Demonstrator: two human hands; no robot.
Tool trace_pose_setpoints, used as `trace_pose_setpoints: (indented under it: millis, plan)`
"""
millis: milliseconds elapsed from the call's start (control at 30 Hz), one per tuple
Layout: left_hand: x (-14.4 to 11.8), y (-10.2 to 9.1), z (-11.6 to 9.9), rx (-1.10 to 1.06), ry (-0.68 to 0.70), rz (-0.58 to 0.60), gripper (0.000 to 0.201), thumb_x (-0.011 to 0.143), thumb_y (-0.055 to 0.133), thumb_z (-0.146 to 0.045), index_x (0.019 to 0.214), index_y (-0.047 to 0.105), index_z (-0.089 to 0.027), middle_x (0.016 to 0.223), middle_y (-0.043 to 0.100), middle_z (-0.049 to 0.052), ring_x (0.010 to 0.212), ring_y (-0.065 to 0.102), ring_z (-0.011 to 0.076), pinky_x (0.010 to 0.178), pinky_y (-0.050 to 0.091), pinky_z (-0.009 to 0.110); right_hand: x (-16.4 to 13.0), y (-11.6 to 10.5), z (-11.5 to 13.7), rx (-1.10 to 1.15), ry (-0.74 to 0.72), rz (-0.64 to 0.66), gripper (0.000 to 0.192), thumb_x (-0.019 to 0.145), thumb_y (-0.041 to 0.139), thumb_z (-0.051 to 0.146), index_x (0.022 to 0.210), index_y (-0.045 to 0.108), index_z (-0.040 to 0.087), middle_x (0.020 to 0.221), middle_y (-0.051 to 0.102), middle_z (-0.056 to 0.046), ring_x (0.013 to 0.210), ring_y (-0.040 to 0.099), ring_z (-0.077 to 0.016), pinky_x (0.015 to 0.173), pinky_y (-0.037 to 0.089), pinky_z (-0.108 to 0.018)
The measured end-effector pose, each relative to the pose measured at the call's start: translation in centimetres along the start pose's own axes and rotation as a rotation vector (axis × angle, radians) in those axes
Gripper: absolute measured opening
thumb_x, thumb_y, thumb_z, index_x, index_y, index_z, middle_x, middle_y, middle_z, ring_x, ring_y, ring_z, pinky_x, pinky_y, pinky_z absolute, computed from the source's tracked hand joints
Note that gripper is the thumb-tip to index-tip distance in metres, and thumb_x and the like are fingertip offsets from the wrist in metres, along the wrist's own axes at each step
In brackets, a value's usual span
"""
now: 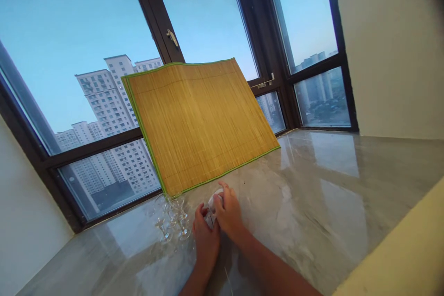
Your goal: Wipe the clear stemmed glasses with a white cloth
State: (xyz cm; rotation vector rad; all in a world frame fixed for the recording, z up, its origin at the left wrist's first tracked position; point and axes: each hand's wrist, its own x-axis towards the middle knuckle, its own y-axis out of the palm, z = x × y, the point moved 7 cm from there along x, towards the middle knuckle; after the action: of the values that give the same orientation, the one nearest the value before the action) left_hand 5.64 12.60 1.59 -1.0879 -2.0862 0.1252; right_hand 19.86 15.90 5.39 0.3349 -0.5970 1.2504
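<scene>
I am gripping a small white thing (pixel 212 204) with both my left hand (pixel 205 236) and right hand (pixel 228 212), fingers curled round it, on the near counter (pixel 312 194), right of the glasses (pixel 172 219) and near the mat (pixel 197 120).

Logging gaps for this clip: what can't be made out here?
- White object, head view: mostly covered by the left hand and right hand; its identity is unclear.
- Clear glasses, head view: transparent and small, so the count is uncertain.
- Bamboo mat: hides the window frame behind it.
</scene>
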Motion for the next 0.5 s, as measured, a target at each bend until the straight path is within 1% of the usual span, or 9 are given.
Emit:
trace_pose_setpoints:
  millis: [133,233,333,400,500]
  plan:
    - [0.13,0.27,0.23,0.026,-0.038,0.05,0.054,0.076,0.058,-0.031,0.127,0.047,-0.017,0.117,0.064,0.014,0.113,0.059,0.0283,0.105,0.036,0.047,0.36,0.03,-0.43,0.035,0.043,-0.016,0.044,0.088,0.044,0.022,0.13,0.055,0.013,0.102,0.066,-0.011,0.094,0.062,-0.0237,0.088,0.047,-0.038]
    - [0.14,0.38,0.29,0.042,-0.064,0.082,0.051,0.075,0.059,-0.031,0.124,0.049,-0.019,0.114,0.067,0.012,0.11,0.06,0.0284,0.107,0.032,0.049,0.5,-0.07,-0.37,0.065,0.046,-0.029,0.043,0.086,0.046,0.02,0.128,0.056,0.014,0.1,0.068,-0.01,0.092,0.063,-0.0232,0.086,0.048,-0.036]
    - [0.12,0.32,0.38,0.02,-0.103,0.082,0.048,0.076,0.056,-0.033,0.122,0.052,-0.018,0.105,0.069,0.011,0.102,0.063,0.0266,0.101,0.038,0.046,0.57,-0.22,-0.33,0.103,0.071,-0.031,0.042,0.086,0.049,0.025,0.127,0.055,0.016,0.093,0.069,-0.007,0.086,0.065,-0.0224,0.08,0.049,-0.034]
    - [0.07,0.31,0.23,-0.003,-0.102,0.084,0.045,0.077,0.055,-0.034,0.119,0.054,-0.018,0.1,0.07,0.01,0.096,0.064,0.0257,0.096,0.042,0.044,0.5,-0.37,-0.2,0.096,0.082,-0.034,0.044,0.085,0.052,0.03,0.127,0.054,0.017,0.092,0.069,-0.005,0.084,0.065,-0.0223,0.077,0.049,-0.033]
    - [-0.05,0.21,-0.16,-0.04,-0.087,0.071,0.044,0.075,0.058,-0.033,0.117,0.057,-0.02,0.097,0.071,0.008,0.092,0.066,0.0251,0.091,0.046,0.041,0.12,-0.59,0.27,0.036,0.058,-0.059,0.051,0.081,0.058,0.032,0.13,0.053,0.017,0.099,0.068,-0.007,0.089,0.064,-0.0239,0.08,0.05,-0.035]
